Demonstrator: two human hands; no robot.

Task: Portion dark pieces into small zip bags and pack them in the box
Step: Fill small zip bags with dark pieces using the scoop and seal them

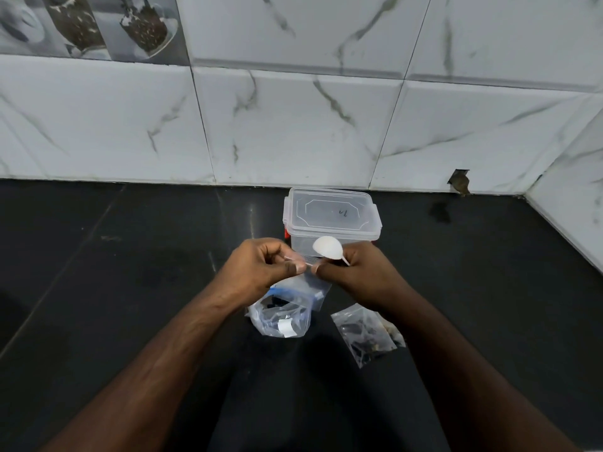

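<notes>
My left hand (pixel 261 270) and my right hand (pixel 355 275) pinch the top edge of a small clear zip bag (pixel 306 287) between them, above the dark counter. My right hand also grips a white plastic spoon (pixel 327 247), its bowl sticking up. Just behind the hands stands the clear plastic box (pixel 331 220) with its lid on. Below the hands lies a larger clear bag (pixel 282 316) with dark pieces and a blue zip strip. A filled small zip bag (pixel 367 334) of dark pieces lies flat to the right.
The black counter (pixel 130 272) runs back to a marble-tiled wall (pixel 293 125), which turns a corner at the right. A chipped hole (pixel 459 181) shows at the wall's base. Something red (pixel 287 233) peeks out at the box's left side.
</notes>
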